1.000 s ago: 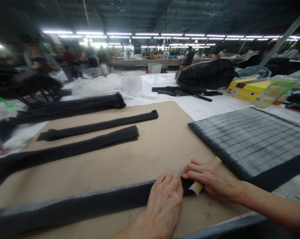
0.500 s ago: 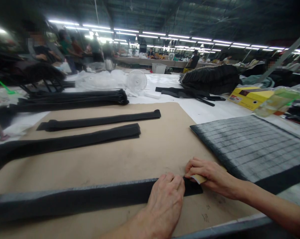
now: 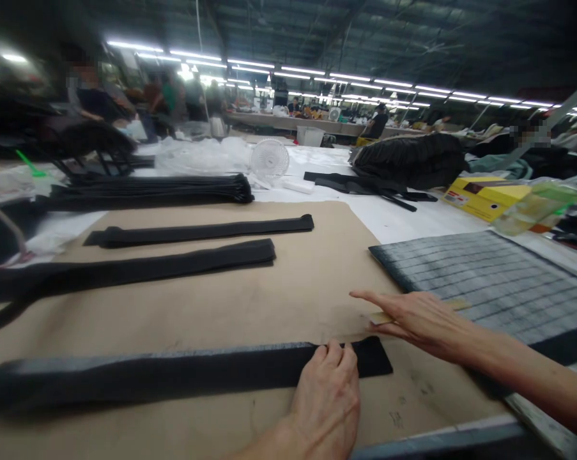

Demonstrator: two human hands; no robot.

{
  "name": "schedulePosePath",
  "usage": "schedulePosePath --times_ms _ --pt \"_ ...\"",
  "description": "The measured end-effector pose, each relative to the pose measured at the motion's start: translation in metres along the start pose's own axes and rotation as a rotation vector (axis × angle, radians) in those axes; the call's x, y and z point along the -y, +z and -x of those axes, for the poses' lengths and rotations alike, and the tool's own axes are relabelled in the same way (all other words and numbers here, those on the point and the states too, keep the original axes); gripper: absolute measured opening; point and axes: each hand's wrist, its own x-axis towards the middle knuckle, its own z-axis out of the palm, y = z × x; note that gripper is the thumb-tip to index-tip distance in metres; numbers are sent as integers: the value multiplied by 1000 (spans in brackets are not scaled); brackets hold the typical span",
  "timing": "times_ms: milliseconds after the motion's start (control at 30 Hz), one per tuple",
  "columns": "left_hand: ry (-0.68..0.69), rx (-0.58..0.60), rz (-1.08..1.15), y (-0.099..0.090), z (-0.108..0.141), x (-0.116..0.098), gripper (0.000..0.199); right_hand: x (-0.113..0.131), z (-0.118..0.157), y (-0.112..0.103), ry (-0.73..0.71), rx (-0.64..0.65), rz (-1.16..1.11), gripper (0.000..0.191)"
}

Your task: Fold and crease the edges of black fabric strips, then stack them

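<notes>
A long black fabric strip (image 3: 211,372) with a grey upper edge lies across the near part of the brown paper sheet (image 3: 317,287). Near its right end, my left hand (image 3: 327,393) has its fingers curled together on the strip's upper edge. My right hand (image 3: 413,317) is just above and right of the strip's end, apart from it. A thin tan flat tool (image 3: 381,317) is held in that hand between thumb and palm, its other end showing behind the hand, while the index finger points out to the left.
Two folded black strips (image 3: 211,231) (image 3: 173,271) lie farther back, with a black stack (image 3: 154,190) behind. At right are a grey lined panel (image 3: 484,275) and a yellow box (image 3: 482,199). A clear round fan (image 3: 269,160) stands at the back. People are in the distance.
My right hand has lifted off the strip's edge and its index finger has stretched out. My left hand stays on the strip. The view has shifted slightly.
</notes>
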Motion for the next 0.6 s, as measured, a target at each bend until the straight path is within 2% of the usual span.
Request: schedulePosePath --times_ms 67,167,333,400,500,533,600 --pt "-19 -39 -24 3 7 -3 36 7 -5 -4 0 75 -83 52" --pt "-46 -96 -63 7 15 -7 38 21 -13 -2 -82 129 -208 35" --pt "-61 -61 -29 18 19 -14 41 29 -27 14 -241 155 -212 25" --pt "-111 -144 -12 22 21 -19 40 27 -29 19 -283 139 -228 28" --pt "-291 -345 -3 22 27 -20 36 24 -29 25 -314 100 -226 32" --pt "-350 -375 -4 19 31 -17 34 24 -29 27 -325 94 -222 33" --pt "-384 -358 -14 11 39 -7 33 25 -29 30 -344 90 -220 33"
